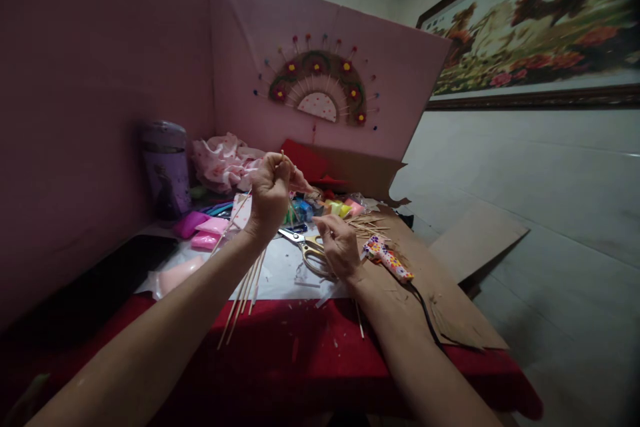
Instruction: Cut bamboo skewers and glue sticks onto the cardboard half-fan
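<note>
My left hand (270,197) is raised over the table, thumb and fingers pinched around a thin wooden stick whose tip pokes out on top; most of the stick is hidden. Lower and to the right, my right hand (340,247) has its fingertips pressed together, and I cannot make out what is in them. Gold-handled scissors (313,257) lie beside the right hand, blades toward the left. Several wooden skewers (245,287) stick out over the table's front edge below my left wrist. A glue gun with flower-patterned covering (390,259) rests on cardboard to the right.
A purple tumbler (165,170), crumpled pink cloth (227,163) and pink clay packets (207,233) stand at the left. More sticks (370,225) lie behind my right hand. A cardboard sheet (440,280) covers the right side. A decorated half-round fan (317,87) hangs on the pink back panel.
</note>
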Motion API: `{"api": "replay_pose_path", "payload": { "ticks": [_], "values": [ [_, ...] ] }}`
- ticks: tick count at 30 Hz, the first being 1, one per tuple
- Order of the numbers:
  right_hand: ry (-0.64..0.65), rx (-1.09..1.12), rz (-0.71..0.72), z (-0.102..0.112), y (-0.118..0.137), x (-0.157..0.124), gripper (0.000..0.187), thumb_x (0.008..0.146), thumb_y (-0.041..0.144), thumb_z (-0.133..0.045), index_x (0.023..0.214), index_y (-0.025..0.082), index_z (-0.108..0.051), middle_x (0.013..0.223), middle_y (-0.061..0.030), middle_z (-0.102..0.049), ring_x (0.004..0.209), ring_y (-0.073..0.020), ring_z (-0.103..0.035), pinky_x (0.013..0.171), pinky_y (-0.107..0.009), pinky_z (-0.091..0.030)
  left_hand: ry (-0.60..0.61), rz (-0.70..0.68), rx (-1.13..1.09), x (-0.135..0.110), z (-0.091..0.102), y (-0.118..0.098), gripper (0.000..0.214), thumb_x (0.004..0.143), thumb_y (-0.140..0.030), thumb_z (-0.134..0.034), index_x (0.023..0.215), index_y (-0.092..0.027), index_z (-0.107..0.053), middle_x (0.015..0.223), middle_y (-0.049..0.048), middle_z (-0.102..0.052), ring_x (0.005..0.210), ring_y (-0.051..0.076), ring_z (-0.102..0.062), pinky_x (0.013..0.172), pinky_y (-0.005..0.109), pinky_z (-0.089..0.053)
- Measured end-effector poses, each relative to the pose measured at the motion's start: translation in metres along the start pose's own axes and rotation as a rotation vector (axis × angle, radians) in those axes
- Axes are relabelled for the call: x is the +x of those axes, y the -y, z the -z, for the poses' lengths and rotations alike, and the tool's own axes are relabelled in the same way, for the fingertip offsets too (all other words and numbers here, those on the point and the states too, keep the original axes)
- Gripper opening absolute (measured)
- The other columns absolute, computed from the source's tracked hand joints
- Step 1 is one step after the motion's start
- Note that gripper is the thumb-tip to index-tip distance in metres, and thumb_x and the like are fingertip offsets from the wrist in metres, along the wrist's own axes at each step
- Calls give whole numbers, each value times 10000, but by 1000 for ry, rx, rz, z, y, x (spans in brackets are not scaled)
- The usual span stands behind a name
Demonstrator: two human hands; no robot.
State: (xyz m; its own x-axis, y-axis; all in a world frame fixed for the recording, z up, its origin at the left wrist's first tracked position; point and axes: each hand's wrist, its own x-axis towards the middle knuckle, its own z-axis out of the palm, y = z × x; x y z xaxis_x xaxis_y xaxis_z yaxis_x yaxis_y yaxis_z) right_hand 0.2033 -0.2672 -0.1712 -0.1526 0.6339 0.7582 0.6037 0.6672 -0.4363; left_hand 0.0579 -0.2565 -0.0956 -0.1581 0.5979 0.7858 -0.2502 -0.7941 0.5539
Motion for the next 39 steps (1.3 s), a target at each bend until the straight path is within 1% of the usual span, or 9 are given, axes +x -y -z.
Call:
{"api": "replay_pose_path", "payload": {
  "ticks": [5,11,14,17,18,21,25,31,39],
  "values": [
    [117,267,-58,-3,6,-1,313,886,390,-486,914,159,-696,828,-53,-673,735,-149,-597,655,-239,-453,21,377,-251,-2,1,8,285,851,-416,-527,770,-201,-357,608,-69,-550,588,104,-629,688,320,-551],
    [201,345,-194,-12,4,-4,253,809,375,-562,763,156,-681,625,-1,-622,531,-108,-501,508,-210,-382,55,490,-338,-16,-7,12,257,863,-387,-514,780,-192,-368,650,-48,-581,675,124,-657,758,348,-529],
    [160,317,-234,-12,-3,-2,273,833,350,-519,680,158,-639,563,13,-575,522,-107,-497,518,-211,-374,67,499,-241,-17,-6,21,242,870,-412,-478,821,-182,-424,715,-4,-614,705,133,-649,727,323,-521],
    [-33,252,-314,-8,-10,2,290,832,360,-501,648,161,-607,553,9,-572,519,-114,-500,515,-215,-371,80,478,123,-17,2,38,214,853,-372,-479,885,-161,-500,817,44,-646,733,141,-627,694,299,-506],
    [-96,225,-340,-6,-12,4,305,832,370,-495,633,163,-596,548,4,-577,514,-117,-501,517,-219,-373,137,437,309,-19,6,44,154,820,-294,-514,873,-151,-533,823,49,-651,751,144,-615,710,295,-497],
    [-234,124,-391,2,-16,9,343,829,396,-481,585,172,-566,542,-13,-597,508,-127,-508,525,-232,-373,571,327,767,-31,12,58,142,729,-131,-522,804,-145,-642,823,57,-676,803,171,-592,758,301,-472],
    [-329,9,-404,11,-14,14,354,829,405,-479,573,181,-576,561,-31,-627,526,-147,-537,548,-246,-381,1030,103,1071,-53,6,62,275,686,-81,-524,876,-174,-699,834,68,-690,879,209,-558,770,297,-445],
    [-315,-133,-462,19,-11,16,378,886,392,-421,673,180,-649,567,-35,-649,542,-156,-565,532,-242,-346,1153,-24,1188,-59,1,57,285,681,-73,-509,877,-158,-698,859,111,-673,861,242,-520,725,327,-407],
    [172,-516,-501,14,-17,13,192,779,228,-550,694,182,-716,660,-89,-697,623,-188,-604,511,-256,-292,1306,-42,1171,-45,5,39,288,628,-101,-612,858,-246,-707,771,60,-672,850,236,-504,707,305,-359]
  ]
}}
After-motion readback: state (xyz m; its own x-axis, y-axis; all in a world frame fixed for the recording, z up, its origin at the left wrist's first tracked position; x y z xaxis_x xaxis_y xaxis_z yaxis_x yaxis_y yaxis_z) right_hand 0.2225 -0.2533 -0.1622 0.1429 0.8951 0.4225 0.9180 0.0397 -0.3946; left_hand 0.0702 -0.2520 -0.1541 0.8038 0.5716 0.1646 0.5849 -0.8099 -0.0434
